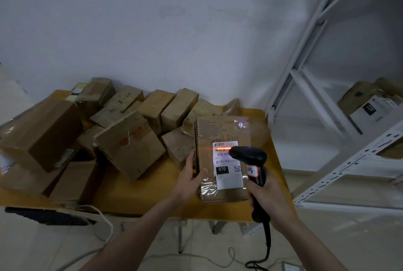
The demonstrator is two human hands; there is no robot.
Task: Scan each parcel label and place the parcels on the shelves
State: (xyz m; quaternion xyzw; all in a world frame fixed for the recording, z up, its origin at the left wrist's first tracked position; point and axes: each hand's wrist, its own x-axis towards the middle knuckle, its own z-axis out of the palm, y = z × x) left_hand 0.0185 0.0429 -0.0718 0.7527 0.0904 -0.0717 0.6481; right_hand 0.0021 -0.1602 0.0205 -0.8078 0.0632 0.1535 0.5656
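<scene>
A flat brown cardboard parcel (pixel 220 133) lies at the right end of the yellow table (pixel 139 196). Its white label (pixel 226 174) faces up and reads 070. My left hand (pixel 192 177) holds the parcel's left edge, thumb on top and fingers down the side. My right hand (pixel 267 196) grips the handle of a black barcode scanner (pixel 250 157). The scanner's head hovers over the label, and a red line of light falls across the barcode at the label's top.
Several brown cardboard boxes (pixel 128 144) are piled over the left and back of the table. A white metal shelf rack (pixel 340 146) stands to the right, with a few parcels (pixel 370 105) on one level. Cables and a power strip (pixel 292 267) lie on the floor.
</scene>
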